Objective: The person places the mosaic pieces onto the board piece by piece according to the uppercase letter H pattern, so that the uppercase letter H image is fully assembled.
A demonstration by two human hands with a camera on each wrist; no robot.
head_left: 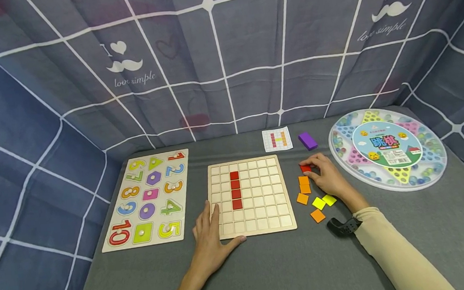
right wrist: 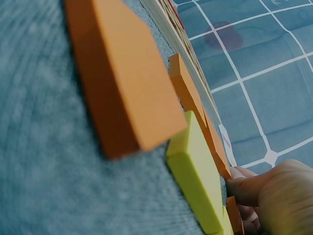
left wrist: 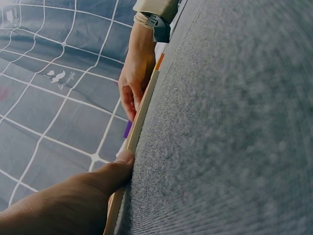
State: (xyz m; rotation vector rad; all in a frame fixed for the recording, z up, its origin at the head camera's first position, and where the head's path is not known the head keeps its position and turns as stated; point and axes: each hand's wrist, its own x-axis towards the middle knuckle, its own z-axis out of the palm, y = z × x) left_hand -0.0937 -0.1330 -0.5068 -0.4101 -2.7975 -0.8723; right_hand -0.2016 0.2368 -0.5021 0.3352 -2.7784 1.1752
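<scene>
A wooden grid board [head_left: 264, 227] lies on the grey table, with a column of several red tiles [head_left: 236, 194] left of its middle. My left hand [head_left: 209, 239] rests at the board's near left corner, fingers straight along the left side and thumb against the front edge. To the right of the board, my right hand [head_left: 326, 176] pinches a red square tile [head_left: 306, 168] between thumb and fingers. Just below it lie orange tiles [head_left: 304, 188] and yellow tiles [head_left: 318, 203]. In the right wrist view a yellow tile [right wrist: 195, 171] stands out large near the hand.
A pattern card [head_left: 277, 139] and a purple block [head_left: 308, 141] lie behind the board. A number puzzle board [head_left: 143, 201] is on the left, a round Chinese checkers set [head_left: 387, 150] on the right. A checked curtain [head_left: 190, 52] closes off the back.
</scene>
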